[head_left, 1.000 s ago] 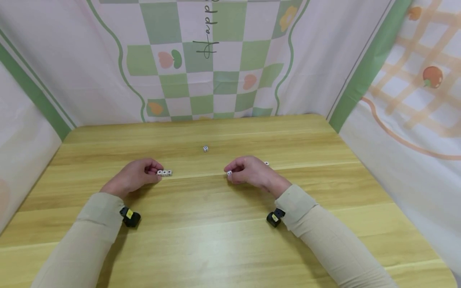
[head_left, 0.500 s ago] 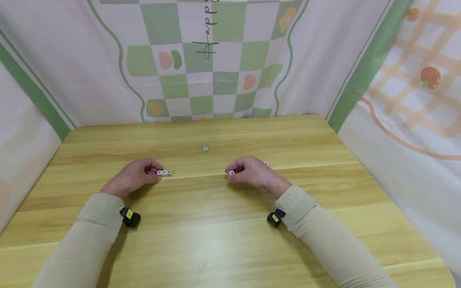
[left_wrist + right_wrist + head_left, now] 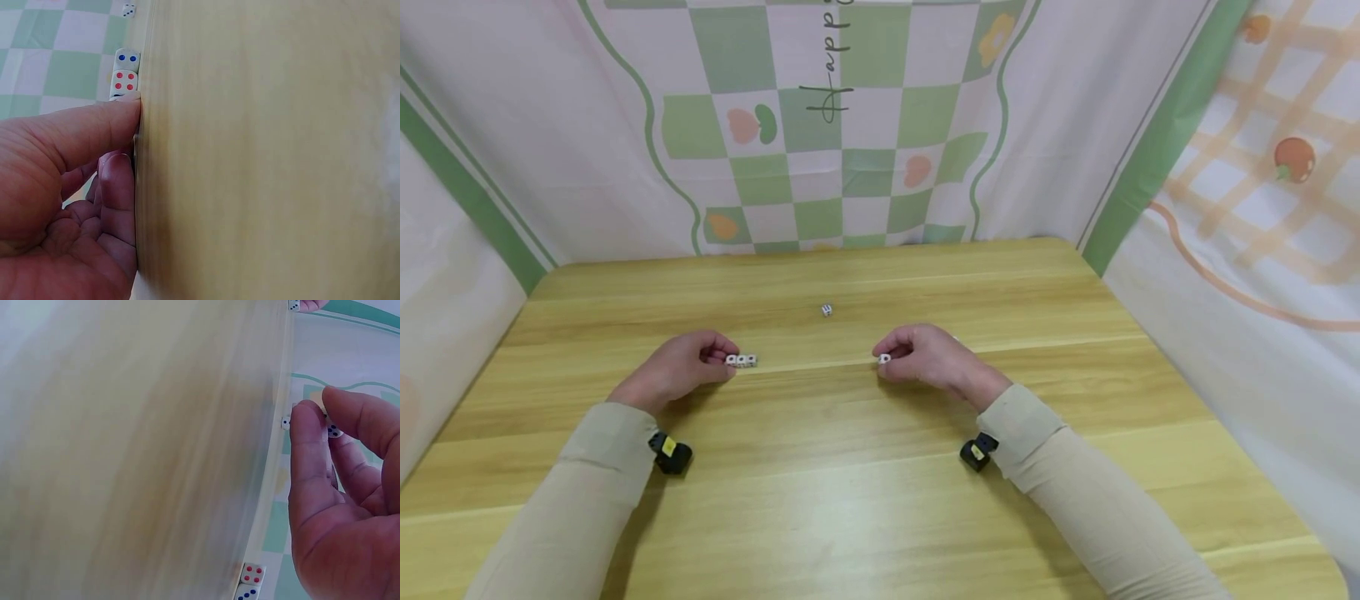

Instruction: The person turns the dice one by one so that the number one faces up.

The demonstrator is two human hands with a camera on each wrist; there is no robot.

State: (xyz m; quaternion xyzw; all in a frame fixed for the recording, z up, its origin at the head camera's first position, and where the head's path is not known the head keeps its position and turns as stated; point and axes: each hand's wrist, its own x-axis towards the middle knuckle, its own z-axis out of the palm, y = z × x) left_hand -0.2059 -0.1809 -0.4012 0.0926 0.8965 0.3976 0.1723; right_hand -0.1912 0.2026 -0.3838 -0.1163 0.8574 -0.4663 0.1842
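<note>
A short row of white dice (image 3: 742, 361) stands on the wooden table, its left end between the thumb and fingers of my left hand (image 3: 681, 367). Blue and red pips show on the dice (image 3: 125, 82) just past the thumb in the left wrist view. My right hand (image 3: 925, 357) pinches a single die (image 3: 884, 359) between thumb and fingertips, well to the right of the row. In the right wrist view this die (image 3: 334, 430) is partly covered by the fingers.
One lone die (image 3: 827, 310) lies farther back, between the hands. Two more dice (image 3: 252, 575), one with red pips, sit together near my right hand, mostly hidden in the head view. A patterned curtain (image 3: 820, 167) hangs behind the wooden table (image 3: 827, 483).
The die in my right hand has turned, so a different face points up. My right hand has shifted slightly to the right. The left hand keeps its place at the row.
</note>
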